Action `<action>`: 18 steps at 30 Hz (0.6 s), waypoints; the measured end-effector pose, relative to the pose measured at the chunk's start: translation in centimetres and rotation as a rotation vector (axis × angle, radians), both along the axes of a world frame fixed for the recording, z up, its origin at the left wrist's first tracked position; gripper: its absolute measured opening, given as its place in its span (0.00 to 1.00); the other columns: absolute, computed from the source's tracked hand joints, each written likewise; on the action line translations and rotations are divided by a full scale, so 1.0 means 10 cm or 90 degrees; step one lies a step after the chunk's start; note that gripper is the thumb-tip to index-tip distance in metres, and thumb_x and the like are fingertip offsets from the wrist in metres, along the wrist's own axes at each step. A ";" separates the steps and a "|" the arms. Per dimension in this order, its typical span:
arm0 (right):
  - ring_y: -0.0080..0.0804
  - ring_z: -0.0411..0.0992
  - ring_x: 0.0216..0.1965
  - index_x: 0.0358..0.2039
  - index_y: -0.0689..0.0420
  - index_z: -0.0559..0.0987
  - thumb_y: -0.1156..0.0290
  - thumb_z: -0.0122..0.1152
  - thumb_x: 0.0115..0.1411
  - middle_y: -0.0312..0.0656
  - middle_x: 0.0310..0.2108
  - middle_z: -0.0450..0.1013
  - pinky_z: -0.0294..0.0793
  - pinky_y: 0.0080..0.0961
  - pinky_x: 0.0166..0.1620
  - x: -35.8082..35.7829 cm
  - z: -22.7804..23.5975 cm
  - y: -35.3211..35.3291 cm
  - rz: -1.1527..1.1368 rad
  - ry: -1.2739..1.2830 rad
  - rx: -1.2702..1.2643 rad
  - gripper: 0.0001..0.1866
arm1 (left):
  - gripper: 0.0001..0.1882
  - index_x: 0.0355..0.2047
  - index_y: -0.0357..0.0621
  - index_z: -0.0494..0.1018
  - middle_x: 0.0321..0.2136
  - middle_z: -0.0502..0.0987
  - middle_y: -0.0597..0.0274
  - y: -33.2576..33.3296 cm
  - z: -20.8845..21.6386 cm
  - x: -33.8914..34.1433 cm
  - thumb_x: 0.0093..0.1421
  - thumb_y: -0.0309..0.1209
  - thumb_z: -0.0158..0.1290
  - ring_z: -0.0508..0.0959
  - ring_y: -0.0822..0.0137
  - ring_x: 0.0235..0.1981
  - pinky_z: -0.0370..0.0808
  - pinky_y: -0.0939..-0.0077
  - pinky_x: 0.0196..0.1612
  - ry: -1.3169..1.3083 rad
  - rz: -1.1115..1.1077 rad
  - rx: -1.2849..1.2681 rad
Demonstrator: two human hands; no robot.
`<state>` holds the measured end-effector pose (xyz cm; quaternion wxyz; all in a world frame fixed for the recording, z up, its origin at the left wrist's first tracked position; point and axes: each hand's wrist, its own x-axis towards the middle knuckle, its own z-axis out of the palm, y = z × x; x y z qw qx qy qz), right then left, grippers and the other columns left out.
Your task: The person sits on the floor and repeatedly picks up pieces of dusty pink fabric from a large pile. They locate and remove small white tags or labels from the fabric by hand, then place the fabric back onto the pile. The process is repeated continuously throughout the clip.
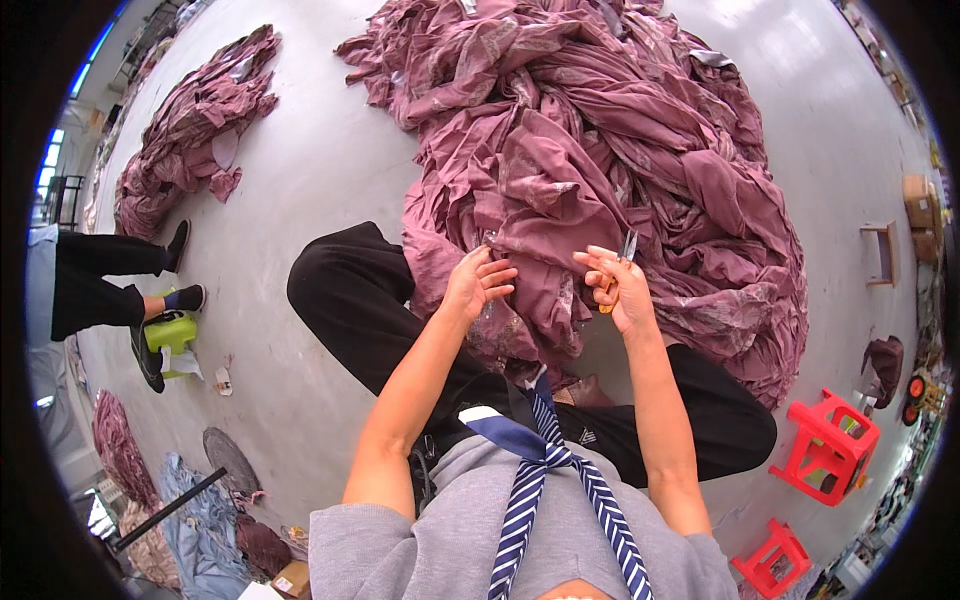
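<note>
A large heap of mauve patterned fabric (560, 190) lies on the floor in front of me, with its near folds between my legs. My right hand (622, 288) is closed around a small pair of scissors (629, 245). Their metal blades point away from me, and part of an orange handle shows beneath my fingers. At the heap's near edge, my left hand (480, 283) is open, its fingers apart and slightly bent over the cloth. Whether its fingertips touch the fabric I cannot tell.
Another mauve fabric pile (195, 135) lies at the far left. Nearby, a person (100, 280) in black trousers sits by a green stool (175, 340). Two red plastic stools, one nearer (775, 562) and one farther (828, 447), stand at right. Blue cloth (205, 530) lies at lower left.
</note>
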<state>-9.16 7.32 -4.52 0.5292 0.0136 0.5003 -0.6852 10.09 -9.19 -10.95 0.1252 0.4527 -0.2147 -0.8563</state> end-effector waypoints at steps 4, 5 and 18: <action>0.17 0.68 0.18 0.43 0.63 0.71 0.66 0.49 0.62 0.48 0.35 0.75 0.58 0.08 0.16 0.04 -0.12 -0.05 0.022 0.067 0.013 0.15 | 0.23 0.53 0.42 0.58 0.36 0.74 0.52 0.02 0.04 -0.03 0.59 0.33 0.49 0.78 0.62 0.31 0.77 0.72 0.26 -0.098 0.045 -0.118; 0.17 0.67 0.17 0.42 0.63 0.71 0.66 0.48 0.62 0.48 0.33 0.75 0.58 0.09 0.16 0.05 -0.11 -0.09 0.043 0.111 0.016 0.14 | 0.22 0.52 0.41 0.59 0.34 0.74 0.54 0.00 0.04 -0.05 0.59 0.32 0.49 0.77 0.65 0.28 0.76 0.74 0.24 -0.129 0.055 -0.159; 0.15 0.68 0.27 0.32 0.62 0.75 0.74 0.55 0.58 0.35 0.26 0.73 0.69 0.14 0.32 0.25 -0.13 -0.38 0.037 0.436 0.101 0.05 | 0.19 0.37 0.45 0.74 0.28 0.75 0.54 -0.53 0.16 -0.96 0.47 0.41 0.59 0.75 0.57 0.31 0.71 0.66 0.36 -0.303 -0.146 -0.905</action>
